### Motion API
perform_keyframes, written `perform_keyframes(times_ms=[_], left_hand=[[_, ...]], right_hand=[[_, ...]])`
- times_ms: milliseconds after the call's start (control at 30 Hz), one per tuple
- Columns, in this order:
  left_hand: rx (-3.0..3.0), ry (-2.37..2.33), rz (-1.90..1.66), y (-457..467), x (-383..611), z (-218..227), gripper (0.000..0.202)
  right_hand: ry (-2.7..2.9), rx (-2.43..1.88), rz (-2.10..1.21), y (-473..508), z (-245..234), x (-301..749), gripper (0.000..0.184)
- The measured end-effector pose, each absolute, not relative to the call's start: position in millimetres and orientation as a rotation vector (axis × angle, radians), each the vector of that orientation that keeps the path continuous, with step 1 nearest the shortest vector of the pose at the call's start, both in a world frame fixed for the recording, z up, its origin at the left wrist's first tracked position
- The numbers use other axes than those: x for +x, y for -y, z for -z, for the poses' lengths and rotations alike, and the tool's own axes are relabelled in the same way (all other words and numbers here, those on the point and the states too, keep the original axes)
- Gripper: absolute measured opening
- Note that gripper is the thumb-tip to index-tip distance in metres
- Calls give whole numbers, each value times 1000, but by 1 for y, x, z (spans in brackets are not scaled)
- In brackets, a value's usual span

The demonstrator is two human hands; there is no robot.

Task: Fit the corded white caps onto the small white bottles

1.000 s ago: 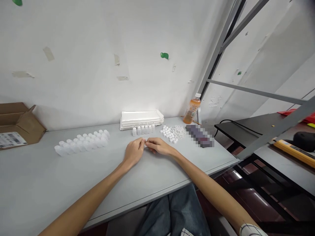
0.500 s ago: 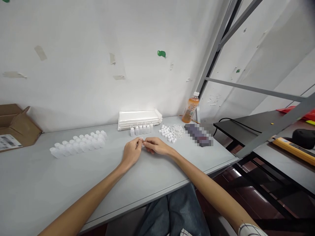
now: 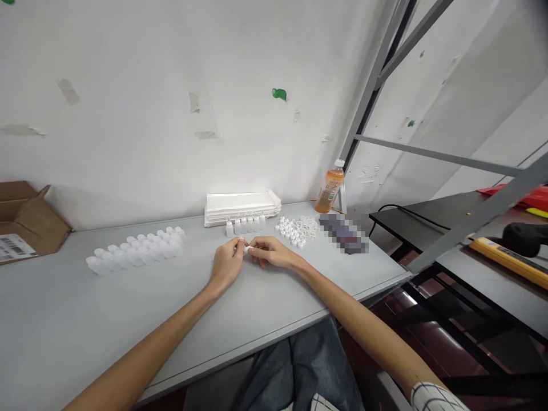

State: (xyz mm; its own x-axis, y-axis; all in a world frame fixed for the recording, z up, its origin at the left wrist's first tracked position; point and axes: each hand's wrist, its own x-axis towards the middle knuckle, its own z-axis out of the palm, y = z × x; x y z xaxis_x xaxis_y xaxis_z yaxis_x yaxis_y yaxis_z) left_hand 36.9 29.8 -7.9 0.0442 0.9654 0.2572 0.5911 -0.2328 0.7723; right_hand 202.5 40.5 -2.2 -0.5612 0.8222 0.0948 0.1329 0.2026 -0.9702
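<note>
Above the grey tabletop my left hand (image 3: 226,264) and my right hand (image 3: 274,252) meet fingertip to fingertip. Both are closed in a pinch around a small white plastic piece (image 3: 248,249), mostly hidden by the fingers, so its exact kind is unclear. Just beyond them stands a short row of small white bottles (image 3: 244,226) with thin pieces at their tops. To the right lie several white caps (image 3: 289,228) beside a pile of thin white loops (image 3: 306,228). On the left, a double row of translucent white bottles (image 3: 136,251) stands on the table.
A stack of white trays (image 3: 242,206) rests against the wall. At the back right stands a bottle of orange drink (image 3: 330,187), with a blurred dark object (image 3: 346,233) before it. A cardboard box (image 3: 29,217) sits far left. A metal frame post (image 3: 483,228) rises at the right end.
The fingers have shifted slightly, and more of the white piece now shows between them. The whole view has moved a little; the bottles, caps and loops lie as before.
</note>
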Motion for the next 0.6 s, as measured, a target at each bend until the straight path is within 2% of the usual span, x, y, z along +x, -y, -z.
perform_keyframes(times_ms=[367, 600], left_hand=[[2209, -1460, -1344, -25, 39, 13, 30], [2054, -1481, -1244, -29, 35, 3, 32]], right_hand=[[1686, -862, -1637, -36, 2, 200, 39], [1708, -900, -1473, -32, -5, 195, 32]])
